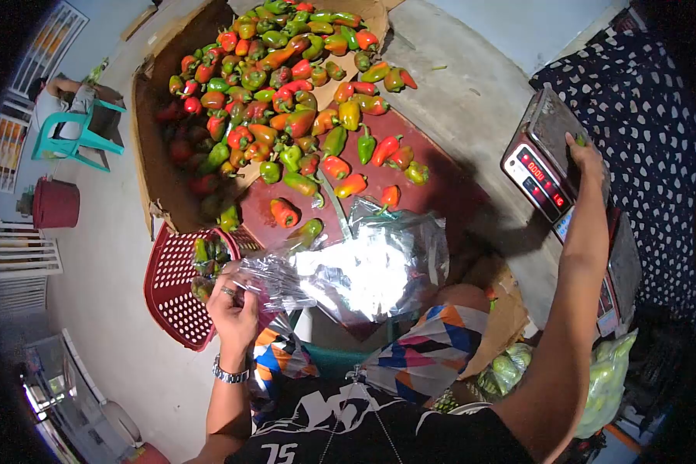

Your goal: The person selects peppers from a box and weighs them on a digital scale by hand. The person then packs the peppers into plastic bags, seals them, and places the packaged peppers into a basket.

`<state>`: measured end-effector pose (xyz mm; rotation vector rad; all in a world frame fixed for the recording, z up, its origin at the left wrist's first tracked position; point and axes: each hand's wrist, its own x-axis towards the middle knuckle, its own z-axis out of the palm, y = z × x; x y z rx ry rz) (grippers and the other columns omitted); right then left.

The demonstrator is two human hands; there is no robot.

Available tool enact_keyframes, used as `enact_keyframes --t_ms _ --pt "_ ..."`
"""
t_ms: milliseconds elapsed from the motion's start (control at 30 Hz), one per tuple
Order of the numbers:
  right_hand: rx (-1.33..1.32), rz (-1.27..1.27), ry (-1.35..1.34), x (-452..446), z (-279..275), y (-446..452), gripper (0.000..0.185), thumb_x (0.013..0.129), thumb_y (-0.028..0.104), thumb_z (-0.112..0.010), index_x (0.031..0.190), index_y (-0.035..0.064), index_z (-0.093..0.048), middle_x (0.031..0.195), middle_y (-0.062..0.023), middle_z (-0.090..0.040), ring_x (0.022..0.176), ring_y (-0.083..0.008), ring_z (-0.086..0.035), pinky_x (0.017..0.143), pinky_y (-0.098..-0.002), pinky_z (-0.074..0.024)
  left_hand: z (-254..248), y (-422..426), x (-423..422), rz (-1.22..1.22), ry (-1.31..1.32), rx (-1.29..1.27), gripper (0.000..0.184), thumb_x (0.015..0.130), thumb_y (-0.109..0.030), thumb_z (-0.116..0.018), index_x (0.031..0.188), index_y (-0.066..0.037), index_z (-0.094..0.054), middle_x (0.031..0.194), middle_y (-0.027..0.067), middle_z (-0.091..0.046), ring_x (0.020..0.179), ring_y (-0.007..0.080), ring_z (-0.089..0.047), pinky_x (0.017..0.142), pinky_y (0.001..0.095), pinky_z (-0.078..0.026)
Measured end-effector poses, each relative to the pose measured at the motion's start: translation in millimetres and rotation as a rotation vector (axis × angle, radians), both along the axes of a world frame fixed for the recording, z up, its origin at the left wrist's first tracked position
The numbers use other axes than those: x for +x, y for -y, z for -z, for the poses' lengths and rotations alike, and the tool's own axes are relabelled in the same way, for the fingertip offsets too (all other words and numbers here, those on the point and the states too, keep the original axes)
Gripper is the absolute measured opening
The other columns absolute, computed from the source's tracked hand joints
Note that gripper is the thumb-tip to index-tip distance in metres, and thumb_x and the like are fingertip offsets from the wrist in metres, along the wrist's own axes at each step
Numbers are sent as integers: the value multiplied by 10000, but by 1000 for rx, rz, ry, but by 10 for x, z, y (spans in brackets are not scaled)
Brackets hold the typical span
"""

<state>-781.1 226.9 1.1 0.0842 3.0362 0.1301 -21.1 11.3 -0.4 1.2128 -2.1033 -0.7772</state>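
My left hand [233,308] grips the gathered end of a clear plastic bag [278,282], which spreads across my lap and shines brightly in the light. Just beyond that hand, green peppers [203,255] lie in a red perforated basket [176,286]. Out to the right, my right hand [585,155] is at the plate of a digital scale [545,158] with a lit red display. A bit of green shows at its curled fingertips; what it is I cannot make out. A big heap of red and green bell peppers [286,116] lies ahead, spilling from a cardboard box [148,147].
Loose peppers lie on a dark red board [317,209]. A second scale [622,263] stands beside the first, near a dotted dark cloth [634,116]. Filled bags of green produce [607,379] sit at the lower right. A teal chair [77,127] and red bin [56,203] are far left.
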Motion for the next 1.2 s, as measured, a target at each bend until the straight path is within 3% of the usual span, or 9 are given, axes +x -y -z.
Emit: enact_keyframes --t_ms 133,233,333,433,500,633,767,933,1200 --pt "103 -21 -116 325 -350 258 1141 738 886 -628 1619 207 -375 1628 -187 -416 1499 -406 -393 1199 -551 -335 -2 -18 52 -19 -53 54 166 866 66 -654 1018 26 -710 925 43 -664 733 103 -544 668 251 -439" --pt "-7 -229 -529 732 -430 677 805 864 642 -682 1453 106 -570 1472 -216 -568 1358 -380 -542 1081 -516 -457 -7 7 85 -12 -70 35 167 877 68 -659 1028 23 -713 930 44 -663 697 91 -526 639 252 -429" --pt "-681 -932 -763 1311 64 1479 439 839 222 -743 1252 85 -688 1139 -227 -691 1119 -374 -654 947 -487 -515 -5 4 89 -18 -72 84 157 880 43 -668 1029 24 -717 1003 96 -711 803 141 -619 723 265 -479" --pt "-1034 -1192 -119 2818 550 2599 369 853 159 -718 1218 114 -696 1227 -175 -676 1160 -373 -631 1005 -466 -508 -31 -33 50 1 -103 123 151 878 34 -672 1023 29 -714 1094 134 -734 930 191 -675 801 284 -511" --pt "-918 -1569 -42 3392 794 3191 463 841 202 -769 1294 154 -682 1290 -117 -666 1245 -336 -605 1080 -446 -487 -6 -53 74 0 -107 154 154 875 35 -674 1024 33 -713 1153 157 -732 987 217 -690 828 296 -524" --pt "-856 -1444 132 4070 1083 3635 654 818 257 -831 1430 238 -602 1349 -84 -619 1326 -330 -541 1153 -492 -399 2 -57 131 -63 -113 286 150 891 35 -663 1033 30 -712 1164 151 -722 975 214 -678 841 303 -521" --pt "-919 -1340 170 4090 989 3536 651 816 277 -848 1394 136 -581 1349 -166 -602 1319 -345 -542 1129 -514 -410 107 51 209 -12 -181 27 194 823 71 -610 980 18 -710 1053 102 -716 916 175 -674 789 283 -531" --pt "-2183 -355 1134 3814 934 3320 407 890 230 -631 1245 33 -600 1180 -95 -702 1158 -278 -664 1056 -529 -469 18 24 210 -21 -141 92 95 919 11 -662 1001 27 -708 1029 107 -715 890 179 -656 787 297 -511" --pt "-2382 99 1468 3722 511 2802 500 966 310 -489 1372 28 -562 1395 -150 -613 1336 -324 -533 1126 -577 -367 37 31 160 -19 -125 117 120 903 27 -668 1013 20 -717 1042 111 -725 851 152 -641 739 273 -492"
